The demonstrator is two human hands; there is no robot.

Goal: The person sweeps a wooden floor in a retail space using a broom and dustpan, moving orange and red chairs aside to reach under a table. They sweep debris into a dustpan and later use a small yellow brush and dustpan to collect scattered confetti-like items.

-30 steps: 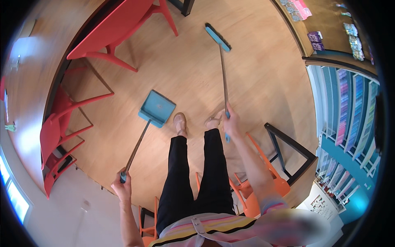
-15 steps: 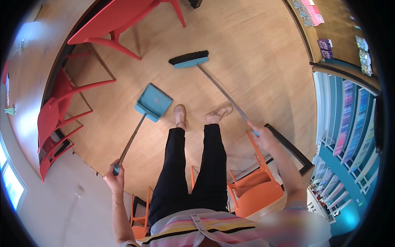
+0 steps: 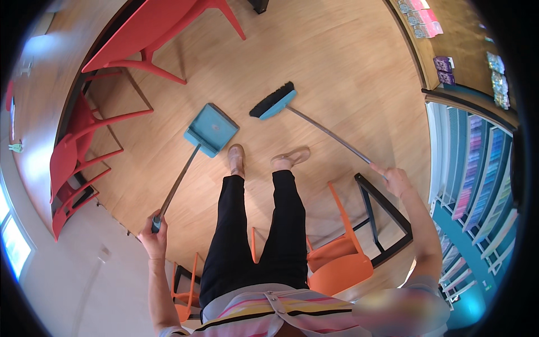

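Note:
My left hand is wrapped round the upper end of a long-handled dustpan's grey handle. The blue dustpan is down at the floor, left of and ahead of my feet, its open edge facing away to the upper right. Out to the right, my right hand grips a broom by its grey handle, index finger stretched along it. The broom's blue head with black bristles is at the floor ahead of my feet, tilted and apart from the dustpan. No debris is visible between them.
Red chairs line the table at the left. Orange chairs stand close behind me on both sides, beside a black metal table leg. A wooden counter with small packages is at the far right, near shelves of colourful goods.
The broom head has come nearer and to the right, turning to a steeper slant. My right hand has swung outward to the right. The dustpan has shifted slightly away from me.

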